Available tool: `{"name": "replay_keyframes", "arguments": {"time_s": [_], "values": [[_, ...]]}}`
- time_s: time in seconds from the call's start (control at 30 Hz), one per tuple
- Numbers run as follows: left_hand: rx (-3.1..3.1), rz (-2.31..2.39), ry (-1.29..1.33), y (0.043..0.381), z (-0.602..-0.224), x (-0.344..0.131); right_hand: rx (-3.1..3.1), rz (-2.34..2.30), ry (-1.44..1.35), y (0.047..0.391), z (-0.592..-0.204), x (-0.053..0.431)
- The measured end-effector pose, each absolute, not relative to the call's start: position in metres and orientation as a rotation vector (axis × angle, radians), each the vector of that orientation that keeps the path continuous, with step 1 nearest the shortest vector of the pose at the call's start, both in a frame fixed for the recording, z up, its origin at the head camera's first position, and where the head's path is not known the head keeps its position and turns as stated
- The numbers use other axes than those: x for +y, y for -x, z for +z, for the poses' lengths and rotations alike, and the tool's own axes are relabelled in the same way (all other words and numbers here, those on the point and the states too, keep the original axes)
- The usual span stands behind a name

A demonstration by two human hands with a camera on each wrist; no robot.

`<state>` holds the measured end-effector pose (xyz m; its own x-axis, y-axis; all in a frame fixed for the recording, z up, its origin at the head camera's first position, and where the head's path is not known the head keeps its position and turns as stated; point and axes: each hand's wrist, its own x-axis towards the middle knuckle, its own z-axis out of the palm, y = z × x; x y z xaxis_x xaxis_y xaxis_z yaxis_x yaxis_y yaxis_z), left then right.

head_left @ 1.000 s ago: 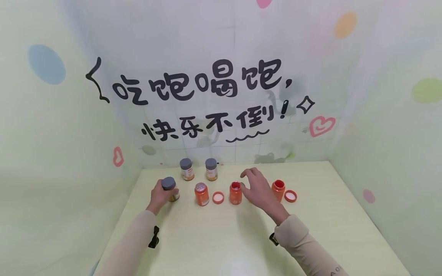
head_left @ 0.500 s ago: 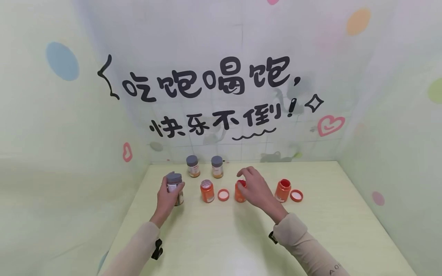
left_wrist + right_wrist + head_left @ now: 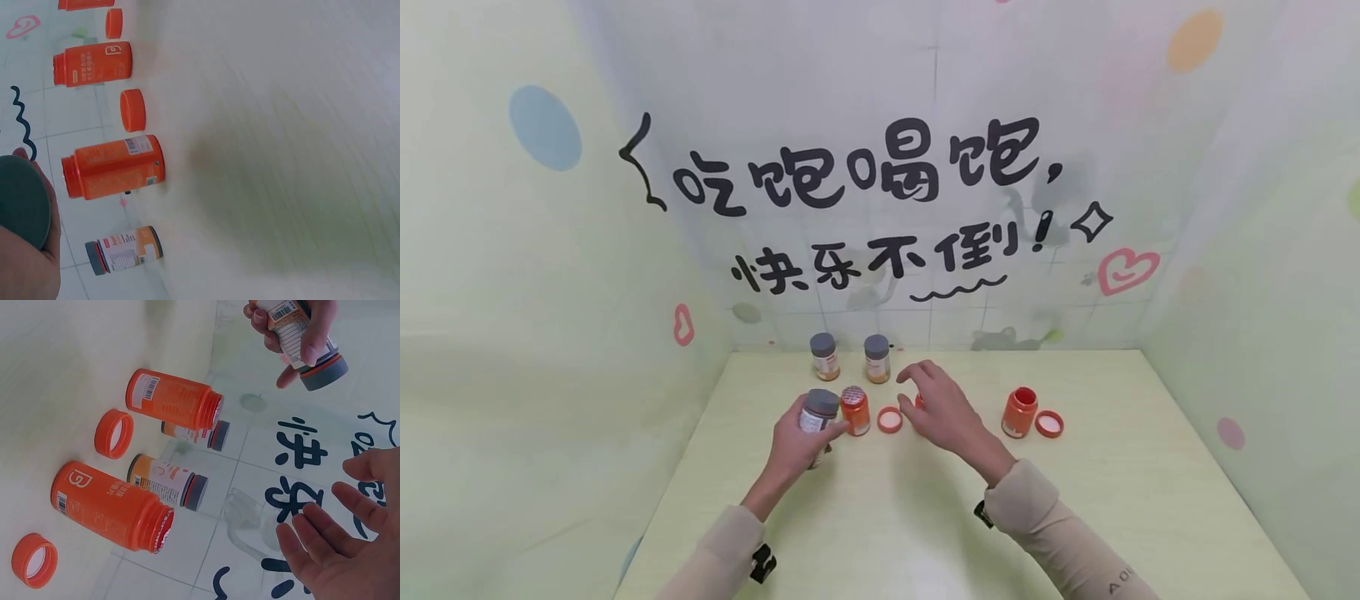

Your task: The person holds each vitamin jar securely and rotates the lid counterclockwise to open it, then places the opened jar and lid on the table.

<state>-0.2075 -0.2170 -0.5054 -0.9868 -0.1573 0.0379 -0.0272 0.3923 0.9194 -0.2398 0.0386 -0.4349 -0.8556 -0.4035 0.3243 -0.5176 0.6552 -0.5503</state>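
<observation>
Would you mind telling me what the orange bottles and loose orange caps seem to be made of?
Orange bottles: probably glossy plastic, given the soft sheen on smooth walls.
Loose orange caps: likely satin plastic, from their smooth rims; pale liners perhaps foam or card.

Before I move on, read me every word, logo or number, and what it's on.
"吃饱喝饱,快乐不倒!": back wall.
"A O": right sleeve, rest unclear.
"B"-like logo: middle orange bottle; its other print is too small.
Outer orange bottles and grey-capped bottles: print too small or blurred to read.
</observation>
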Motion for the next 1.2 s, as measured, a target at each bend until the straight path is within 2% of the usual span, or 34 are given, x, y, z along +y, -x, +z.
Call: {"name": "replay_keyframes", "arguments": {"time_s": [0.47,0.7,0.9,1.2], "values": [[-2.619,-1.155,0.169,0.187,-0.488,-0.178,-2.765,1.006,-0.885,0.223,-0.435,0.011],[-2.664,-0.824,0.317,0.183,-0.485,-0.168,-2.825,0.853,-0.854,0.217,-0.44,0.005],[-2.688,-0.617,0.356,0.186,-0.487,-0.154,-2.923,0.772,-0.672,0.217,-0.445,0.012],[-2.579,-0.189,0.582,0.193,-0.485,-0.126,-3.095,0.895,-0.243,0.216,-0.454,0.032]]}}
